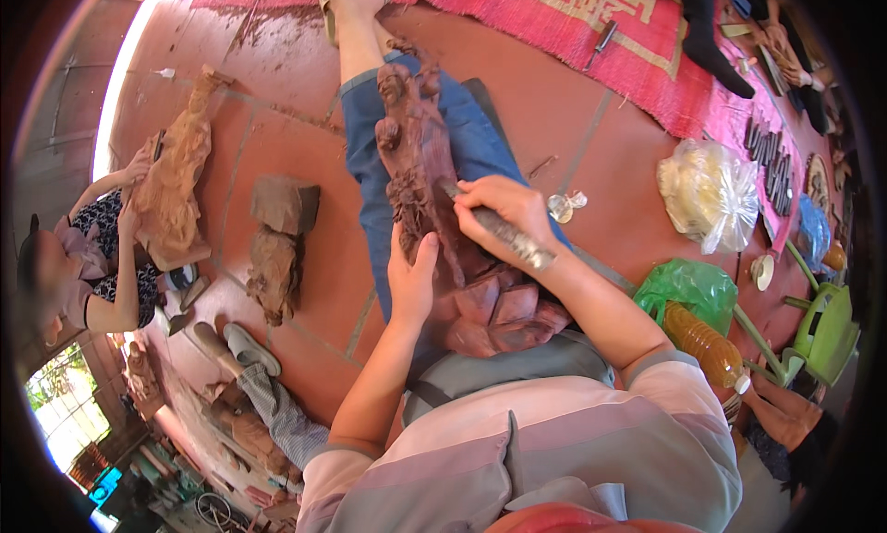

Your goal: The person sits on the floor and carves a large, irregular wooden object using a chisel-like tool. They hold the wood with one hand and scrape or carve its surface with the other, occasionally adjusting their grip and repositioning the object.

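A reddish-brown wood carving (pixel 420 154) with carved figures lies lengthwise over my lap and blue-clad legs. Its broad, rough-cut base (pixel 499 316) is close to my waist. My left hand (pixel 411 279) grips the carving's lower left part, thumb on one side and fingers on the other, fingertips partly hidden. In my closed right hand (pixel 506 205) is a dark carving chisel (pixel 513 237) with a worn, pale rear end. Its front end points left at the carving's right side; whether the edge touches the wood I cannot tell.
At left another person holds a tool against a lighter carving (pixel 176 182). Rough wood blocks (pixel 277 247) sit on the tiled floor. To the right are a clear bag (pixel 707 196), a green bag (pixel 688 293), a bottle (pixel 707 344), a green chair (pixel 827 334) and several chisels (pixel 771 168).
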Demonstrator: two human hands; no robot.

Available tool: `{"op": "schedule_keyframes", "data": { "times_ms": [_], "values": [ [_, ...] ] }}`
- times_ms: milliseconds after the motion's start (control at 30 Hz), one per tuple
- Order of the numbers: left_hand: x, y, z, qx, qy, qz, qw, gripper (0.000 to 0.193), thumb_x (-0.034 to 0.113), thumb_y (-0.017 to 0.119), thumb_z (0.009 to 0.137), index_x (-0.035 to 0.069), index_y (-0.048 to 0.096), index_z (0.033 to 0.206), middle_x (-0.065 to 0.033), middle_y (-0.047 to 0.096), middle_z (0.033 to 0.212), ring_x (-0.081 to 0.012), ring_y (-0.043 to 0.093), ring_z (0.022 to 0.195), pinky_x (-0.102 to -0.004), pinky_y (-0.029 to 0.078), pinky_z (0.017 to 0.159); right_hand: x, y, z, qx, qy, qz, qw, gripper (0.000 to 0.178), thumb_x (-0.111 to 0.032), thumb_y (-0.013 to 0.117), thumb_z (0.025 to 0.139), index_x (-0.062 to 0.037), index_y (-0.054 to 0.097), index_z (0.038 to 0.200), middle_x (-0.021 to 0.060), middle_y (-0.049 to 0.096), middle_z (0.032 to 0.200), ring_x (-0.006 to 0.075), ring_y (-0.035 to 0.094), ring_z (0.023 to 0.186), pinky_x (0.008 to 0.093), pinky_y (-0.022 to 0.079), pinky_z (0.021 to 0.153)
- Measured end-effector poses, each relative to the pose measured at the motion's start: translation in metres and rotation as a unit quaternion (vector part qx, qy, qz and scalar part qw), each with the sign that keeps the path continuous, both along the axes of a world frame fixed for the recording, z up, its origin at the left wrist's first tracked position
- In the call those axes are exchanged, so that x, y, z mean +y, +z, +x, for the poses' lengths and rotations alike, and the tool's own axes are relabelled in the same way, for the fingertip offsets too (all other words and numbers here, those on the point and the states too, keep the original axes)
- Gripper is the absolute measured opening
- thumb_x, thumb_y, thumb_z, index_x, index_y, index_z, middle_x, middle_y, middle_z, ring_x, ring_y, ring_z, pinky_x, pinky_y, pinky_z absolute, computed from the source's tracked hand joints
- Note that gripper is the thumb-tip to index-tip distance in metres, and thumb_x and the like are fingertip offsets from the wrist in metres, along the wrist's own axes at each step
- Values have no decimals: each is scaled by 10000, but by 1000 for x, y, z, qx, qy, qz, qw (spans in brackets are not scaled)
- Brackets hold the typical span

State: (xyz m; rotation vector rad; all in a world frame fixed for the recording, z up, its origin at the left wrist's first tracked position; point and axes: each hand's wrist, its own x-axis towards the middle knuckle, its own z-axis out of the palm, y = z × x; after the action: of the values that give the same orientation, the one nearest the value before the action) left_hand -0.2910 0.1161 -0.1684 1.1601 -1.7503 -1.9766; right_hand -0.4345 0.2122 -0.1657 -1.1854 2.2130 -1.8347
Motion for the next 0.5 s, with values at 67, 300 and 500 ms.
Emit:
{"op": "schedule_keyframes", "data": {
  "times_ms": [67, 300, 500],
  "values": [
    [0, 10, -3, -33, 0, 20, 999, 621, 254, 603, 906, -24, 318, 1383, -20, 579, 927, -46, 485, 663, -195, 398, 554, -7, 4, -9, -43, 22, -14, 999, 109, -10, 691, 685, -8, 614, 763, 140, 636, 758, 286, 652, 746, 337, 528, 668],
    [4, 7, -2, -45, 2, 14, 999, 667, 288, 613, 897, -23, 298, 1396, -22, 576, 908, -47, 483, 646, -189, 393, 538, 8, 1, -2, -13, 28, 9, 999, 112, -3, 682, 682, -21, 612, 767, 122, 635, 763, 282, 646, 752, 320, 525, 665],
    [0, -3, 1, -30, -11, -3, 999, 669, 287, 606, 900, -38, 291, 1393, -35, 586, 959, -51, 500, 680, -187, 408, 566, -19, -11, -13, -6, -22, -42, 999, 127, -17, 706, 688, -38, 620, 779, 121, 637, 769, 263, 654, 756, 319, 532, 664]
  ]
}}
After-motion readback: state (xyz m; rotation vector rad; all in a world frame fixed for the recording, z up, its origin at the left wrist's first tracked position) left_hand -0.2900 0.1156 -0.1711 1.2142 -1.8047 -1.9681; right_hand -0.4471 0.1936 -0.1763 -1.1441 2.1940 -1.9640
